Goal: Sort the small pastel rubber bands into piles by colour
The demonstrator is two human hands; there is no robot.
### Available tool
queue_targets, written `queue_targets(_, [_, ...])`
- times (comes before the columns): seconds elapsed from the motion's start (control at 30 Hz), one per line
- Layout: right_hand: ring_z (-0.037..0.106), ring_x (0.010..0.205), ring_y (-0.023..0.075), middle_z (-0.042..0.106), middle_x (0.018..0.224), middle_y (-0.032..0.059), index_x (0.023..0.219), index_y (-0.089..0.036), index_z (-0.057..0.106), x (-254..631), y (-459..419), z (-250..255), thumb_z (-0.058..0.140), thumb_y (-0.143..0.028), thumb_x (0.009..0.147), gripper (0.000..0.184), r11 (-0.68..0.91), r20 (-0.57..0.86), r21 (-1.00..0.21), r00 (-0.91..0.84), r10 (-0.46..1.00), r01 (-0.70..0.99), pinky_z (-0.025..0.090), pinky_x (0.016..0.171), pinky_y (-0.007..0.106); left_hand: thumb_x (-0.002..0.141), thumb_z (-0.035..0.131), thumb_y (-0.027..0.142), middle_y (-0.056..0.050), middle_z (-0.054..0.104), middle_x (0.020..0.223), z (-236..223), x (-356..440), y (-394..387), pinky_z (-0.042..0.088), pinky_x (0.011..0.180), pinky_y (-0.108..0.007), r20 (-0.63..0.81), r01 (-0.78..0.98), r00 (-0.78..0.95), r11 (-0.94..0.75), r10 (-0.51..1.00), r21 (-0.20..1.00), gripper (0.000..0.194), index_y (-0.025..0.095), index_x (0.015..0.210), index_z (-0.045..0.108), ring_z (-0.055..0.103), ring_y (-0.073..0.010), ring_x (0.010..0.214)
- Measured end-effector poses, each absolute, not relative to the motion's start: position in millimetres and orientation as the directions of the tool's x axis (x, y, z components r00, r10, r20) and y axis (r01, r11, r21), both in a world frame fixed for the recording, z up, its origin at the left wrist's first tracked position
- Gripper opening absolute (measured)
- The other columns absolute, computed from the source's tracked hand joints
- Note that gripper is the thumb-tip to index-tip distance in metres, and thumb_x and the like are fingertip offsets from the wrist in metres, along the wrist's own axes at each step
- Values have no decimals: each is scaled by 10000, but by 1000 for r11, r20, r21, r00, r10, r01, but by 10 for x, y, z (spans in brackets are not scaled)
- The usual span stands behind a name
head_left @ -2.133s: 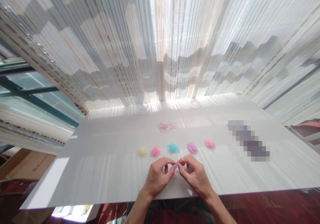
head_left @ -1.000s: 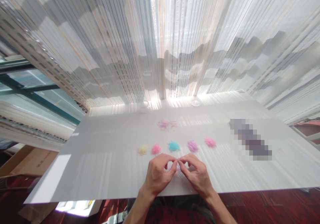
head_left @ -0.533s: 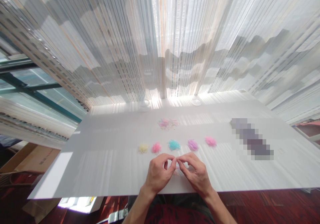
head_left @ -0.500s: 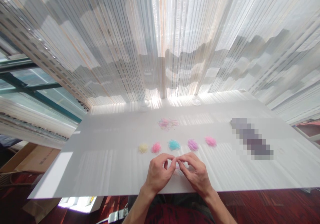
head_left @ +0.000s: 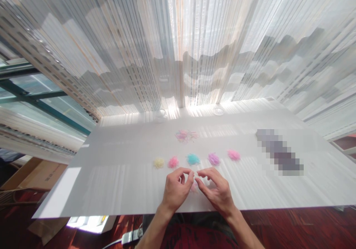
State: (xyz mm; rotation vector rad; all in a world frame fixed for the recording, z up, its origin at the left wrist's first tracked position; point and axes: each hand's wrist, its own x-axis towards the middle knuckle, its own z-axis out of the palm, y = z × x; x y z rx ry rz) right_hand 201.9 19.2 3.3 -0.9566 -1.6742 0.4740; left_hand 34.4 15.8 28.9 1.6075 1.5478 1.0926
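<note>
My left hand (head_left: 177,190) is above the near part of the white table (head_left: 125,189), thumb and forefinger tips pinched together. Whatever lies in that pinch is too small to make out. Close by on its right, my right hand (head_left: 216,188) has thumb and forefinger apart, with nothing visible between them. Partly hidden under the fingers is a pale pink heap (head_left: 194,188). Beyond the hands runs a row of small heaps of thin strands: yellow (head_left: 159,163), coral pink (head_left: 173,162), teal (head_left: 193,159), purple (head_left: 214,159) and pink (head_left: 234,155).
A mixed-colour heap of strands (head_left: 185,136) lies behind the row. Two clear round objects (head_left: 218,111) stand at the back edge by the striped curtain (head_left: 178,56). A blurred-out object (head_left: 279,152) is at right. Left, below the table, is a cardboard box (head_left: 41,174).
The fingertips of my two hands, which met before, are now apart. My right thumb and forefinger have spread, while my left fingers stay pinched.
</note>
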Motion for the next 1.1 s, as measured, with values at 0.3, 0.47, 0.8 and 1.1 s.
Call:
queue_targets(0.3, [690,752,167,730,845,36,999,-225,724,2014,194,54,689,-124,930,126,591,609,-729,-68,790,345,603,683,270,899,634,357,-24,703,656,294,368,141,428,528,-208,89,432,-11,-76,996,899,253,166,805,771,510,-104,520])
queue_targets(0.47, [694,743,164,736,838,34,995,-222,731,2013,197,66,694,-126,928,123,592,613,-732,-53,789,337,609,681,267,877,665,397,-49,739,714,294,342,147,421,508,-209,-2,366,7,-1,1000,931,281,160,912,814,493,-105,523])
queue_targets(0.8, [700,731,171,734,823,37,987,-225,734,2011,196,76,681,-128,934,122,599,614,-717,-84,785,357,618,669,280,846,691,386,-50,733,672,292,314,143,389,491,-209,-15,353,2,14,1000,936,274,150,873,828,450,-98,506])
queue_targets(1.1, [708,745,172,733,832,43,988,-223,737,2008,195,94,677,-127,940,123,607,614,-714,-105,782,349,625,681,279,855,686,394,-42,706,622,263,284,161,379,495,-209,-45,352,6,40,999,935,295,144,894,836,455,-101,503])
